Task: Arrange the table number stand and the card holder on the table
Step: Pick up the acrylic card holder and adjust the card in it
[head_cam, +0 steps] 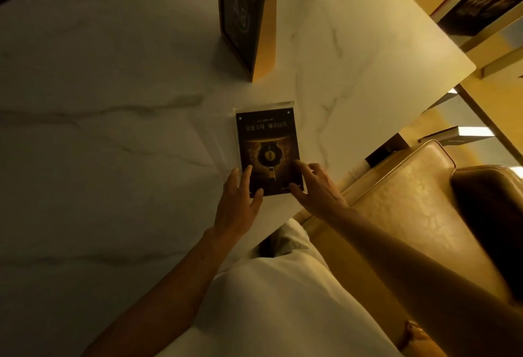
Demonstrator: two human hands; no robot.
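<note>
Card holder (267, 150) flat near table (113, 130) edge, table number stand (243, 17) upright beyond. Left hand (237, 204) and right hand (317, 187) spread, fingertips on it, seemingly ungripped. Next: stand it upright.

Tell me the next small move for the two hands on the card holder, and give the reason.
Probably close both hands on the card holder: the left hand and right hand only rest open-fingered at its near corners, and it sits short of the table number stand, not beside it.
</note>
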